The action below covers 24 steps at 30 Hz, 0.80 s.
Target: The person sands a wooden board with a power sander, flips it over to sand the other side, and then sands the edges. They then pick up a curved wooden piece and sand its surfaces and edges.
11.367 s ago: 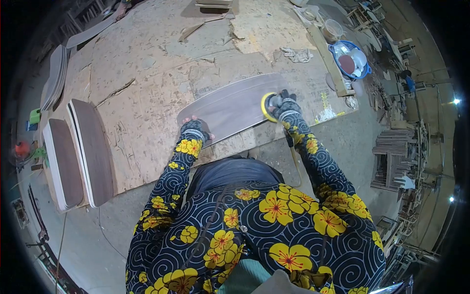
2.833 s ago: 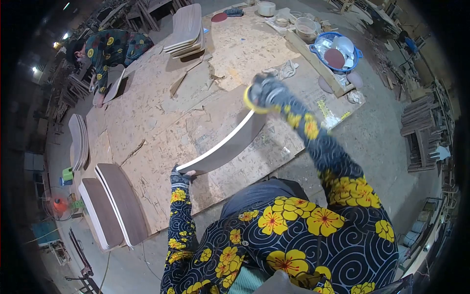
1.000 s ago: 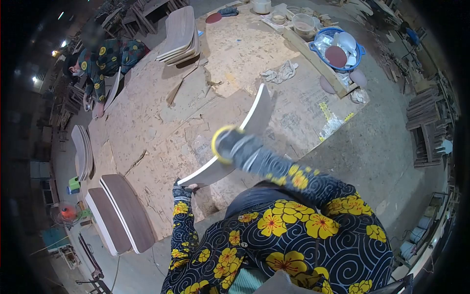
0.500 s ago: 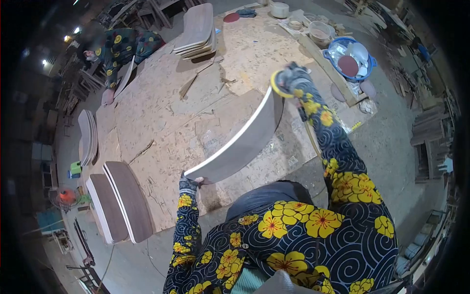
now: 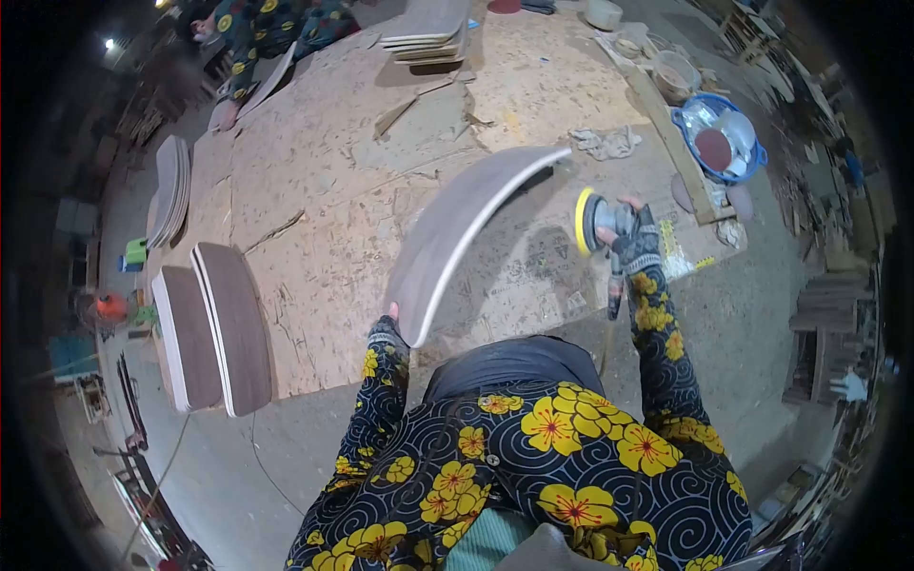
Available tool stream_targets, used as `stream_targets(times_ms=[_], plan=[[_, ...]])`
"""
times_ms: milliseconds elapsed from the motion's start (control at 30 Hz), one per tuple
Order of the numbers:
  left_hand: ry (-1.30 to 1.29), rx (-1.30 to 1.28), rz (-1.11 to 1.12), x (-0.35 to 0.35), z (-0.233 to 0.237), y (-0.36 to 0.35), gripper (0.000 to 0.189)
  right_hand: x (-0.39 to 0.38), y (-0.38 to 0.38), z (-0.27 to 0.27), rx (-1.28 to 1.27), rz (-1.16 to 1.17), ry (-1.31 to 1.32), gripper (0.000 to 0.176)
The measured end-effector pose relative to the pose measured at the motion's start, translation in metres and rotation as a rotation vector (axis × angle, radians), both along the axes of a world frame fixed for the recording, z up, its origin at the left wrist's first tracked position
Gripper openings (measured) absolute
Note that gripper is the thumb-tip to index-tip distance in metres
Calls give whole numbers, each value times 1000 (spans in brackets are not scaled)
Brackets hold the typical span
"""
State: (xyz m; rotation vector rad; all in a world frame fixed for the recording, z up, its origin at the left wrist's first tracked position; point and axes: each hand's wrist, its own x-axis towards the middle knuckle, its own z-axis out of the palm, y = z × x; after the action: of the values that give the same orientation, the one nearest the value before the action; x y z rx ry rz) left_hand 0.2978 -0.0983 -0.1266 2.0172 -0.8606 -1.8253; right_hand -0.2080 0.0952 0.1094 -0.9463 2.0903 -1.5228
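Moved the sander off the far tip of the panel since half a second ago, now holding it out to the right of the wood, clearly apart from it, yellow disc turned toward the panel. Got it in the right hand, gloved fingers wrapped snug round the body. Swung the panel round too, so now seeing its dark broad face instead of mostly the pale edge. Clamping its near corner with the left hand, fingers closed on the wood, so the whole curved length runs up and away from that grip toward the rag. Held tilted over the table, with a shadow under it; can't tell if the far tip touches the top. Over on the right past the sander, a blue basin with discs in it. On the left edge, a stack of similar panels lying flat, well apart from both hands. Way up at the far corner, a co-worker bent over another panel.
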Motion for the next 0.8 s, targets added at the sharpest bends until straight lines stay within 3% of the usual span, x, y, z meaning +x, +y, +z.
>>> stream_targets(times_ms=[167,333,433,467,567,733,767,800], plan=[[106,-128,-56,7,87,56,59,29,-8,29,22,109,-189,69],[118,-349,-207,12,138,81,59,74,-37,51,134,327,23,64],[218,-480,-311,17,131,78,59,100,-65,59,230,481,414,62],[536,-12,18,16,154,70,61,114,-76,67,187,509,393,61],[578,188,359,5,183,79,69,147,-106,95,214,630,509,61],[-150,-737,-225,-14,163,119,65,207,-154,104,149,868,641,59],[-414,-692,-421,-2,122,125,65,222,-159,95,172,930,681,62],[-406,-769,-304,-9,120,127,55,235,-165,84,196,986,721,66]])
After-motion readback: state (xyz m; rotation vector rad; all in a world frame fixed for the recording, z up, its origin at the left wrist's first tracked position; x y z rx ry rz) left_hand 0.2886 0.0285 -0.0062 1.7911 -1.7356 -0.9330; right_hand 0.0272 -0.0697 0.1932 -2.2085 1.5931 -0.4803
